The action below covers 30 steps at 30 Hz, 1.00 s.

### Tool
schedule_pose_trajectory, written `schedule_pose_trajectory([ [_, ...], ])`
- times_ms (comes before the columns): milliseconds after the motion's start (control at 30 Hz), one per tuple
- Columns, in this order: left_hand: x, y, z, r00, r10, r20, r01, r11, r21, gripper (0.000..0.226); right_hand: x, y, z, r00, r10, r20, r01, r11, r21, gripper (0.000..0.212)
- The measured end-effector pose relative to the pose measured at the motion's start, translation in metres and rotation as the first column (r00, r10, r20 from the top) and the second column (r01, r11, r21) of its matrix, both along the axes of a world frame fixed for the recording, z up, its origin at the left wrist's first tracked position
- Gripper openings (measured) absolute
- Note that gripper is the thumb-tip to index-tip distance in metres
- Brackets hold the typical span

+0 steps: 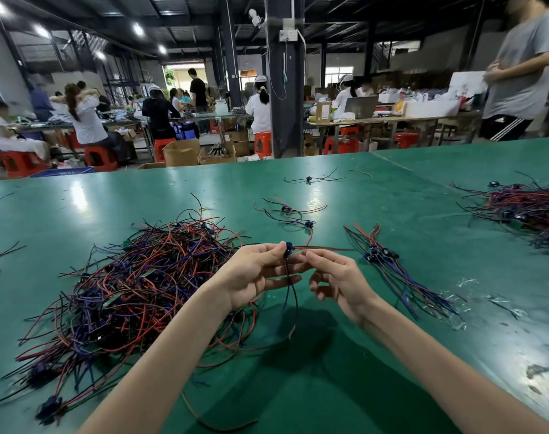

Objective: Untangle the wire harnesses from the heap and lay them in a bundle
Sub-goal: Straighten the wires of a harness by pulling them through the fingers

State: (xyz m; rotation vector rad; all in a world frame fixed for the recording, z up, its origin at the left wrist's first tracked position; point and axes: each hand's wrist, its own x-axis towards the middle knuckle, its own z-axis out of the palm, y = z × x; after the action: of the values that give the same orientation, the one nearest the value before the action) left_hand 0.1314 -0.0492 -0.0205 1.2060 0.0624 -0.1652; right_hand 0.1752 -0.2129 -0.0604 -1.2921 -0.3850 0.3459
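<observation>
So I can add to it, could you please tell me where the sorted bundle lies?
In the head view, the sorted bundle lies on the green table just right of the right hand, with the heap at left.

The heap [135,283] lies left on the table [392,355], bundle [392,267] right.

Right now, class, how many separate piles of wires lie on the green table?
3: a big tangled heap beside the left hand, a small neat bundle beyond the right hand, another pile at the far right edge. Loose wires lie apart; more piles may be outside view.
</observation>
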Motion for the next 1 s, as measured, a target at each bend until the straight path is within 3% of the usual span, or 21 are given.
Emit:
schedule_pose_trajectory([
  [367,-0.004,-0.004,-0.012,0.991,-0.128,-0.028,0.130,0.977,0.166,0.018,0.005,0.000,-0.002,0.988,-0.060,-0.141,0.064,0.998,0.023,0.011],
  [433,-0.005,-0.007,-0.016,0.993,-0.112,-0.037,0.117,0.977,0.179,0.017,0.006,-0.001,-0.003,0.985,-0.066,-0.156,0.071,0.997,0.026,0.003],
  [733,-0.017,-0.014,-0.041,0.999,-0.047,-0.026,0.049,0.992,0.117,0.011,0.010,-0.002,-0.006,0.968,-0.144,-0.205,0.141,0.990,-0.030,0.008],
  [867,-0.020,-0.023,-0.043,0.999,-0.024,-0.034,0.028,0.995,0.096,0.005,0.009,-0.004,-0.007,0.977,-0.082,-0.196,0.063,0.993,-0.098,0.003],
  [1000,-0.021,-0.027,-0.048,0.997,0.069,-0.020,-0.066,0.991,0.119,0.015,0.007,-0.001,-0.009,0.983,-0.014,-0.184,-0.007,0.993,-0.118,0.006],
])
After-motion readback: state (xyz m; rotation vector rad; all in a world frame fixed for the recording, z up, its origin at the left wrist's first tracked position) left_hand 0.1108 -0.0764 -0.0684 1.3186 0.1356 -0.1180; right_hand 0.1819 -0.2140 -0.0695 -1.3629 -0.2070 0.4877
